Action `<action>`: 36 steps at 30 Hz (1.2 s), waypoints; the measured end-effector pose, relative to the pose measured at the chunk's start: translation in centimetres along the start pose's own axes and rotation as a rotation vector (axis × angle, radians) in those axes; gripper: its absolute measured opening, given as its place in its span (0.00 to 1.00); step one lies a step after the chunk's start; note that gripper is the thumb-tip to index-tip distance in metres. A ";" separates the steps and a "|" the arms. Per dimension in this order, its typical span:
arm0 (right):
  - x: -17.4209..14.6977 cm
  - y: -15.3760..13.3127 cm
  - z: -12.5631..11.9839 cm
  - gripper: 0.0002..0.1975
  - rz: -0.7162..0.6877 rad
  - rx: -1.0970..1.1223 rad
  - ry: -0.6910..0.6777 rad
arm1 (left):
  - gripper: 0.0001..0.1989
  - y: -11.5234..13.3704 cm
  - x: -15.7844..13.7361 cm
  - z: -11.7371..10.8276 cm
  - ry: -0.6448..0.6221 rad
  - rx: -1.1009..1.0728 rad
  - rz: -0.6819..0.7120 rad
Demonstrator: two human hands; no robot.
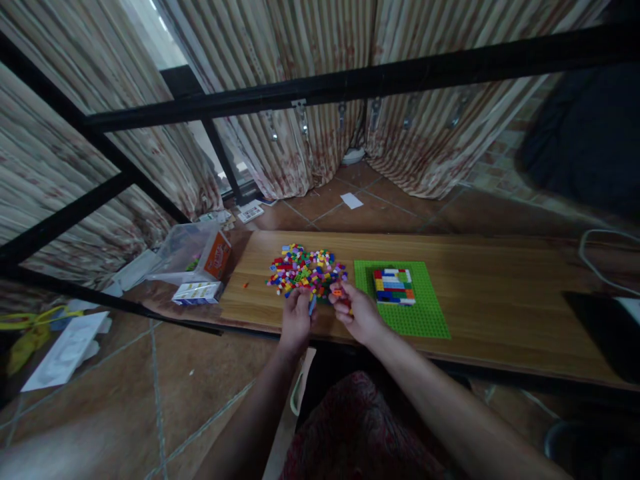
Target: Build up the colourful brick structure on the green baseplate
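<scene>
My left hand [297,317] is at the near edge of a pile of loose toy bricks [305,270], its fingers closed on a blue brick [313,306]. To its right, my right hand [359,312] pinches an orange brick [337,292] in its fingertips; another small orange-yellow piece shows lower by its fingers. A green baseplate [435,313] lies just right of that hand. On the plate stands a low block of built-up bricks [395,287] in white, red, blue, yellow, green and orange rows.
The wooden board [500,287] carries a lone orange brick [245,285] at left and a dark flat object [595,327] at right. Left of it are a clear plastic box [185,250] and a small white-blue carton [197,293]. A black metal frame [350,83] crosses before the curtains.
</scene>
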State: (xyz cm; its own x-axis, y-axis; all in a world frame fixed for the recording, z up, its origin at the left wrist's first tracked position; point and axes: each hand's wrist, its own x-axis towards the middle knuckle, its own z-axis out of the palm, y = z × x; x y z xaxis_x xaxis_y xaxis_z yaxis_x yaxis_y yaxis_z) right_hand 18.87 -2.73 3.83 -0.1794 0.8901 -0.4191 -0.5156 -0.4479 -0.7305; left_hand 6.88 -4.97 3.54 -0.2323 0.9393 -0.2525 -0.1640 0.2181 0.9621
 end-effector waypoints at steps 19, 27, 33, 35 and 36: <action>13.0 -0.7 0.8 0.08 -0.438 -0.856 0.059 | 0.07 -1.3 8.7 -0.7 0.117 0.432 0.235; 11.9 -0.8 1.3 0.12 -0.507 -0.816 -0.031 | 0.05 -1.4 8.1 -0.4 0.191 0.163 0.163; 9.1 -1.0 0.7 0.14 -0.518 -0.699 0.021 | 0.12 -1.1 6.8 -0.8 0.141 -0.099 0.012; 7.4 -0.6 0.2 0.14 -0.502 -0.640 0.031 | 0.13 -0.8 6.0 -1.0 0.115 -0.297 -0.078; 6.4 -0.4 -0.1 0.13 -0.499 -0.631 0.020 | 0.13 -0.6 5.6 -1.1 0.098 -0.385 -0.128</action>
State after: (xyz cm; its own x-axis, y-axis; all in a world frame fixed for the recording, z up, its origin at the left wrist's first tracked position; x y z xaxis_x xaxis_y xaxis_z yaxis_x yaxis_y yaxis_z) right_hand 18.03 3.13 1.40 -0.0347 0.9989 0.0322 0.0407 0.0336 -0.9986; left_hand 4.66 -0.10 1.41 -0.2738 0.8774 -0.3940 -0.5393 0.1992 0.8182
